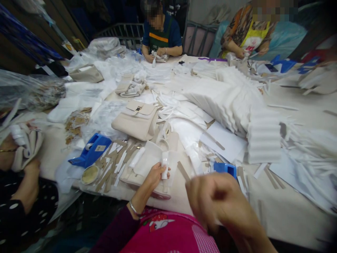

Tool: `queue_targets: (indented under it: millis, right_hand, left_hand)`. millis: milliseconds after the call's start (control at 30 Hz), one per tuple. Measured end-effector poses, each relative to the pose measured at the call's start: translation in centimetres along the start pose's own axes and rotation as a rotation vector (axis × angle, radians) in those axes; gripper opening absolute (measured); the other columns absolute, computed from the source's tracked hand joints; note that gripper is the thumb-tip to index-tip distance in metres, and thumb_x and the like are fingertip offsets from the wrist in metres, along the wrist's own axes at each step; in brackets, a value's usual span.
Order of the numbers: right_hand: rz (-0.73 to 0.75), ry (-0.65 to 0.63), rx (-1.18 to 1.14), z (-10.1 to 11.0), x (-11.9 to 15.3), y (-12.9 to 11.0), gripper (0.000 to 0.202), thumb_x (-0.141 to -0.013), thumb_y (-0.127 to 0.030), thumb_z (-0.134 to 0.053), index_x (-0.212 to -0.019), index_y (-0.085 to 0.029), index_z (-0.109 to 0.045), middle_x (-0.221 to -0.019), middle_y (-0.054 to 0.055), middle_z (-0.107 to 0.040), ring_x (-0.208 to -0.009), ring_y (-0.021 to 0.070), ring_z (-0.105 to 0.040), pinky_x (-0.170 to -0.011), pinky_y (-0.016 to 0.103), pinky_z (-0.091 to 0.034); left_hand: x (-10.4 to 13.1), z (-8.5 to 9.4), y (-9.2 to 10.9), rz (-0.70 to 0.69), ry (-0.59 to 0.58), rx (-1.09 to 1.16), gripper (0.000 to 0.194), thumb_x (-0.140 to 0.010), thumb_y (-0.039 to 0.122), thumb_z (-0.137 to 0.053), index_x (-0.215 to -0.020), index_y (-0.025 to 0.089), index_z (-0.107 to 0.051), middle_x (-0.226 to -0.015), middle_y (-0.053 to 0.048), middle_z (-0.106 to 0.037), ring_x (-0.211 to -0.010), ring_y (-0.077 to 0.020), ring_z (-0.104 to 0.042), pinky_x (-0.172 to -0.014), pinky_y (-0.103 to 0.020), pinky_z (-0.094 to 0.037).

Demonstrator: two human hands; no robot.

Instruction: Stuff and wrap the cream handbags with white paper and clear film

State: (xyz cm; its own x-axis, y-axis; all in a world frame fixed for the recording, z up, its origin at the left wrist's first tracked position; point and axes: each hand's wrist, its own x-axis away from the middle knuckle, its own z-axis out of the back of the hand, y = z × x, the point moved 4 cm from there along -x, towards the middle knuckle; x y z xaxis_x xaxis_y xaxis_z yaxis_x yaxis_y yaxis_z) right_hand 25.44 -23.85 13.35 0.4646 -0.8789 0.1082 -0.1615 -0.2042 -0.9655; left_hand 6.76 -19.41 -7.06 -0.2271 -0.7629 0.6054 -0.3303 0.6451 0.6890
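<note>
A cream handbag (147,179) lies in front of me near the table edge, with white foam sheet (150,154) over its upper part. My left hand (157,175) is closed, thumb and fingers pinching a white-wrapped strap (165,165) on the bag. The wrap looks shiny, like film or tape. Raised close to the camera, my right hand (214,196) is to the right of the bag with its fingers curled. Motion smears those fingers, so whether they hold anything is unclear. A narrow grey-brown strip (183,170) shows just beyond that hand.
Blue tape dispensers (92,149) stand left and right of the bag. A round tin (90,174) and loose strips (113,165) lie at left. Another cream handbag (137,119) stands beyond, beside stacked white foam sheets (231,98). Other people work at the left and far side.
</note>
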Motion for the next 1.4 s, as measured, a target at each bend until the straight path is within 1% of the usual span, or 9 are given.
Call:
queue_targets:
  millis: [100, 133, 200, 267, 367, 733, 1100, 1333, 1400]
  right_hand:
    - [-0.246, 0.375, 0.604, 4.5, -5.2, 6.5, 0.031, -0.084, -0.043, -0.053, -0.068, -0.017, -0.058, -0.063, 0.002, -0.056, -0.060, 0.0125, -0.052, -0.057, 0.025, -0.040]
    - [-0.357, 0.425, 0.822, 5.7, -6.0, 9.0, 0.030, -0.085, -0.040, -0.052, -0.069, -0.016, -0.058, -0.068, 0.004, -0.059, -0.065, 0.0139, -0.055, -0.060, 0.026, -0.040]
    - [-0.587, 0.416, 1.123, 7.2, -6.3, 14.2, 0.021, -0.082, -0.035, -0.058, -0.080, -0.014, -0.060, -0.088, 0.011, -0.063, -0.076, 0.0178, -0.060, -0.065, 0.027, -0.040]
    - [-0.715, 0.330, 1.269, 7.7, -5.9, 18.2, 0.028, -0.075, -0.036, -0.067, -0.093, -0.016, -0.059, -0.102, 0.013, -0.062, -0.084, 0.0219, -0.062, -0.067, 0.029, -0.040]
    - [-0.773, 0.231, 1.302, 7.5, -5.1, 21.5, 0.025, -0.073, -0.035, -0.068, -0.091, -0.019, -0.060, -0.097, 0.009, -0.065, -0.087, 0.0231, -0.063, -0.066, 0.029, -0.038]
    - [-0.584, 0.348, 0.958, 10.7, -5.7, 23.8, 0.013, -0.073, -0.025, -0.059, -0.062, -0.017, -0.056, -0.061, 0.000, -0.058, -0.062, 0.0132, -0.053, -0.054, 0.022, -0.027]
    - [-0.520, 0.423, 0.882, 10.3, -6.0, 24.6, 0.026, -0.078, -0.033, -0.045, -0.058, -0.019, -0.053, -0.063, 0.001, -0.057, -0.064, 0.0151, -0.053, -0.057, 0.023, -0.033]
    - [-0.440, 0.677, 0.784, 10.3, -5.4, 22.8, 0.022, -0.076, -0.036, -0.048, -0.088, -0.019, -0.053, -0.076, 0.003, -0.062, -0.063, 0.0166, -0.057, -0.058, 0.026, -0.042]
    - [-0.410, 0.681, 0.686, 10.2, -5.5, 22.1, 0.024, -0.075, -0.041, -0.050, -0.086, -0.020, -0.053, -0.074, 0.003, -0.062, -0.062, 0.0169, -0.058, -0.056, 0.026, -0.043]
  left_hand:
    - [0.0, 0.0, -0.1, -0.014, 0.001, 0.013, 0.036, -0.067, 0.033, -0.073, -0.089, 0.012, -0.053, -0.077, -0.005, -0.063, -0.051, -0.0100, -0.056, -0.052, -0.025, -0.044]
    - [0.0, 0.1, -0.1, -0.013, 0.007, 0.020, 0.036, -0.067, 0.032, -0.073, -0.090, 0.012, -0.053, -0.078, -0.005, -0.063, -0.051, -0.0101, -0.056, -0.052, -0.026, -0.045]
    - [-0.1, 0.1, -0.2, -0.003, 0.011, 0.030, 0.036, -0.067, 0.030, -0.073, -0.090, 0.012, -0.052, -0.077, -0.005, -0.063, -0.051, -0.0106, -0.056, -0.053, -0.027, -0.046]
    - [0.0, 0.1, -0.2, 0.002, 0.015, 0.037, 0.034, -0.068, 0.029, -0.072, -0.090, 0.013, -0.051, -0.078, -0.005, -0.063, -0.051, -0.0107, -0.057, -0.053, -0.027, -0.046]
    - [0.1, 0.1, -0.1, -0.006, 0.022, 0.037, 0.034, -0.068, 0.028, -0.072, -0.090, 0.013, -0.051, -0.079, -0.006, -0.064, -0.050, -0.0104, -0.057, -0.053, -0.027, -0.046]
    - [-0.1, 0.3, -0.4, -0.008, 0.005, 0.018, 0.034, -0.069, 0.029, -0.072, -0.090, 0.012, -0.051, -0.078, -0.005, -0.062, -0.051, -0.0102, -0.057, -0.052, -0.025, -0.046]
    - [0.1, 0.1, -0.1, -0.013, 0.006, 0.031, 0.034, -0.069, 0.031, -0.072, -0.089, 0.012, -0.052, -0.078, -0.006, -0.062, -0.051, -0.0106, -0.057, -0.051, -0.026, -0.046]
    - [-0.1, 0.6, -0.6, -0.028, 0.012, 0.036, 0.033, -0.069, 0.030, -0.072, -0.087, 0.012, -0.052, -0.080, -0.006, -0.062, -0.051, -0.0111, -0.058, -0.053, -0.028, -0.048]
    - [0.0, 0.5, -0.5, -0.026, 0.018, 0.035, 0.033, -0.069, 0.030, -0.072, -0.087, 0.013, -0.052, -0.079, -0.006, -0.062, -0.051, -0.0110, -0.058, -0.053, -0.028, -0.049]
